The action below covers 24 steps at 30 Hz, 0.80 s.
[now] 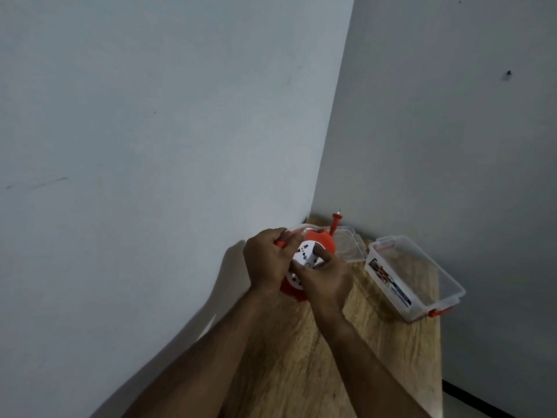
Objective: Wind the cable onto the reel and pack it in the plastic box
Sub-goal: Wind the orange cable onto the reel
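Reel (313,251) gripped between left hand (266,260), right hand (327,279)

A wooden worktop (346,357) set in a wall corner. On it lie an open clear plastic box (414,277) and, beside it, its clear lid (349,244).

Two bare forearms run up from the bottom edge, with no sleeve, watch or band on either. The left hand (266,260) and the right hand (324,280) wear no gloves and no rings that show.
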{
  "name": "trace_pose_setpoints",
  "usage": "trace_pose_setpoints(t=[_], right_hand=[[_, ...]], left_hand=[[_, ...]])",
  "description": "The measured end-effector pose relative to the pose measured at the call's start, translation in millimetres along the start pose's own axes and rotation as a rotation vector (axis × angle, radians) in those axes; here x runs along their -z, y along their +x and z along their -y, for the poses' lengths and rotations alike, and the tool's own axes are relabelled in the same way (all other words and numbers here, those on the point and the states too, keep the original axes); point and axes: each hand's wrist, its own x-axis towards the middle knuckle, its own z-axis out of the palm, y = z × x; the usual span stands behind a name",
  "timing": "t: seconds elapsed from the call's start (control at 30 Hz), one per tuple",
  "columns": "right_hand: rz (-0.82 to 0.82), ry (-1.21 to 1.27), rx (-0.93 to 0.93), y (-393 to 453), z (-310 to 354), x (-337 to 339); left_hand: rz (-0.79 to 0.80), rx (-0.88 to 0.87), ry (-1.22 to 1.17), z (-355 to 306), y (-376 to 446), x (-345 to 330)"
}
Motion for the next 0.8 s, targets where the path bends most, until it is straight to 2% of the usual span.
trace_pose_setpoints(t=[0.47,0.67,0.73,0.8], right_hand=[[-0.014,0.180,-0.238,7.1,-5.3,-3.6],[0.015,0.064,-0.035,2.6,-1.8,4.0],[0.068,0.012,0.057,1.8,0.6,9.6],[0.045,-0.041,0.154,1.2,1.3,18.1]], left_hand=[[0.001,-0.059,0.041,-4.2,-3.4,-2.6],[0.009,0.016,0.021,1.6,-5.8,-6.4],[0.013,0.068,0.002,4.0,-4.4,-6.9],[0.013,0.137,-0.041,8.3,-2.7,-7.5]])
